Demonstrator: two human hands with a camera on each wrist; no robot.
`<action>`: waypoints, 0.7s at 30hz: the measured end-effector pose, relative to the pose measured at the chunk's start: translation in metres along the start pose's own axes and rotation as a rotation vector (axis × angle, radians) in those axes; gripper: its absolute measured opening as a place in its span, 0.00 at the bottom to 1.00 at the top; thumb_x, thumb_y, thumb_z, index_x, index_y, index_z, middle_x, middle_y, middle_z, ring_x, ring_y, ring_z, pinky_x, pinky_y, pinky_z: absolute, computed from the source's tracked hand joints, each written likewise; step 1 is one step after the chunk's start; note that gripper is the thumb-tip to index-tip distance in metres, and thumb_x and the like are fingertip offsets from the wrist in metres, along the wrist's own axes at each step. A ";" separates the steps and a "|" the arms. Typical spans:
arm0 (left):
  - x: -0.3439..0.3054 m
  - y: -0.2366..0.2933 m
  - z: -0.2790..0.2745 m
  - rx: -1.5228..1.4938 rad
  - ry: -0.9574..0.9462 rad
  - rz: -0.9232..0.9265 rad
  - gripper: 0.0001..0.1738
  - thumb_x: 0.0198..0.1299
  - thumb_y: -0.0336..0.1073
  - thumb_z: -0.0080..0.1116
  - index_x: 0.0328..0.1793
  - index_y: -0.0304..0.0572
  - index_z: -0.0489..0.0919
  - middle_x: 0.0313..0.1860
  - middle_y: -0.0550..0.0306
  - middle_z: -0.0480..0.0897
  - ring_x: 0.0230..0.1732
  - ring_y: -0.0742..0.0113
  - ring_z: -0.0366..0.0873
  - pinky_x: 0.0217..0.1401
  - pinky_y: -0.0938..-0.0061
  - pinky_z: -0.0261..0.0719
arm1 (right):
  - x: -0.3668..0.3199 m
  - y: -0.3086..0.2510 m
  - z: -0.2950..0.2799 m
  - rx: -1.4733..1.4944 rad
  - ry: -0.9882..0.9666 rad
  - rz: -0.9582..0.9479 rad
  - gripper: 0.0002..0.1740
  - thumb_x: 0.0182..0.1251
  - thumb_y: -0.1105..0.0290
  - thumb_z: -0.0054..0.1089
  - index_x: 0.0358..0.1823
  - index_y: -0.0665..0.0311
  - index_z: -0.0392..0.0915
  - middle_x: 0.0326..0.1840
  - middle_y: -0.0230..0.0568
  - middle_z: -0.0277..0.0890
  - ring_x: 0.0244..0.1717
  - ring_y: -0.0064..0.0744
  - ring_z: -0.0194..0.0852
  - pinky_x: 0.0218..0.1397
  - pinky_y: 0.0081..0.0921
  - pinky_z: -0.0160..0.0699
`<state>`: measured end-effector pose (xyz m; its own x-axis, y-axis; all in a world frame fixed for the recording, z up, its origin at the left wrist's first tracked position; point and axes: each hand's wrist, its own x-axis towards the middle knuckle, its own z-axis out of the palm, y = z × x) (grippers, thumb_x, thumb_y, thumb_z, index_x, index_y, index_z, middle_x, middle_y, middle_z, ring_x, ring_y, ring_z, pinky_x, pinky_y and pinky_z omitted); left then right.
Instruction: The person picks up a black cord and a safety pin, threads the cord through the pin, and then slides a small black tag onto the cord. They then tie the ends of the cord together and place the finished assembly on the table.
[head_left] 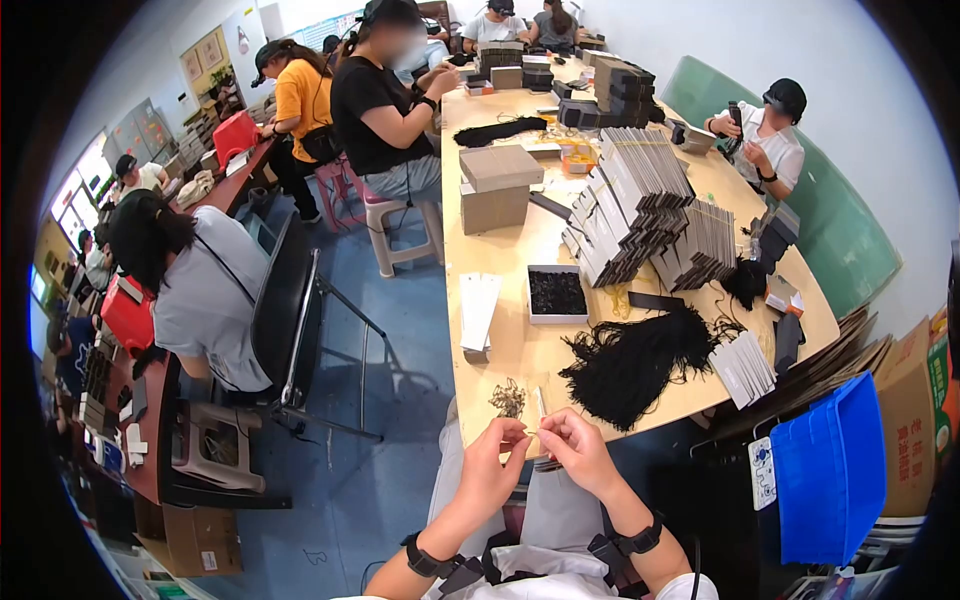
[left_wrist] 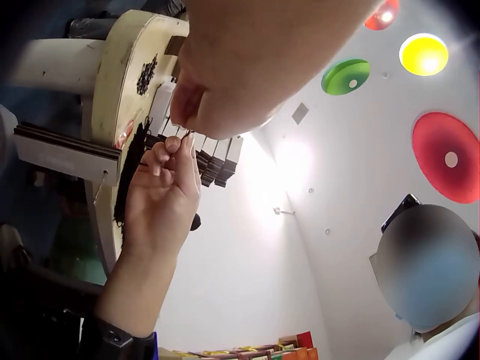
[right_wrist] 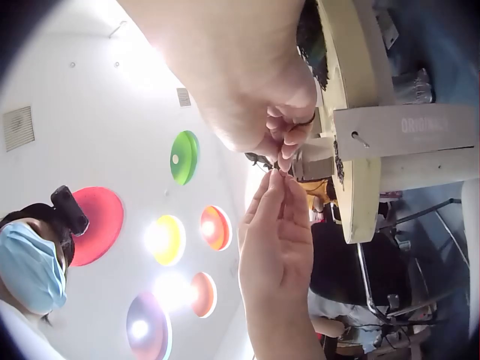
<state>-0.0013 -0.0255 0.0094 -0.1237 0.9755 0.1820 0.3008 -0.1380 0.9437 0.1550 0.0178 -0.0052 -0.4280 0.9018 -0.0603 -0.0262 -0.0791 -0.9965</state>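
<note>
Left hand (head_left: 492,458) is up in front of me, just off the near edge of the bench (head_left: 520,350), thumb and forefinger pinching one end of a thin piece (head_left: 532,432). It's too small to identify; it looks like a fine strand or pin. Right hand (head_left: 578,452) meets it tip to tip and pinches the other end, other fingers curled in. Both hands are closed on the same piece, which hangs between the fingertips in the air, not on the bench.

Bench, left to right:
- white strips (head_left: 478,308), stacked
- small heap of wire bits (head_left: 508,398), nearest my fingers
- tray (head_left: 556,319) of black bits, further back
- black cords (head_left: 630,365), a big loose bundle near the right hand
- white tags (head_left: 742,368)

Blue bin (head_left: 830,470) is off the bench to the right.

My read on doing this well:
- pinch with the tips only
- keep the wrists close and steady
- work low over the edge so a dropped piece lands on the bench
- stay clear of the cords, which would snag
</note>
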 end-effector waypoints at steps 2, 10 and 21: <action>-0.001 0.001 0.001 -0.057 0.012 -0.053 0.10 0.60 0.24 0.59 0.47 0.31 0.74 0.38 0.53 0.81 0.39 0.71 0.81 0.43 0.77 0.82 | 0.001 0.000 -0.001 0.020 -0.008 0.015 0.08 0.70 0.75 0.53 0.47 0.69 0.69 0.31 0.32 0.74 0.33 0.17 0.71 0.37 0.16 0.71; -0.005 -0.016 0.012 -0.433 0.011 -0.227 0.07 0.63 0.28 0.59 0.44 0.32 0.78 0.39 0.60 0.81 0.40 0.77 0.78 0.44 0.82 0.76 | -0.001 0.005 0.004 0.194 -0.015 0.049 0.07 0.71 0.74 0.53 0.45 0.67 0.68 0.31 0.32 0.73 0.35 0.18 0.72 0.37 0.16 0.71; 0.007 -0.040 -0.033 -0.256 0.320 -0.117 0.05 0.62 0.29 0.58 0.37 0.32 0.79 0.33 0.60 0.79 0.35 0.75 0.76 0.37 0.80 0.74 | -0.007 -0.018 -0.060 0.815 -0.014 -0.296 0.06 0.68 0.74 0.56 0.41 0.70 0.76 0.35 0.48 0.82 0.30 0.28 0.78 0.35 0.24 0.76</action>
<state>-0.0452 -0.0188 -0.0177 -0.4428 0.8900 0.1087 0.0280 -0.1074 0.9938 0.2126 0.0385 0.0102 -0.3126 0.9283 0.2012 -0.7750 -0.1268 -0.6191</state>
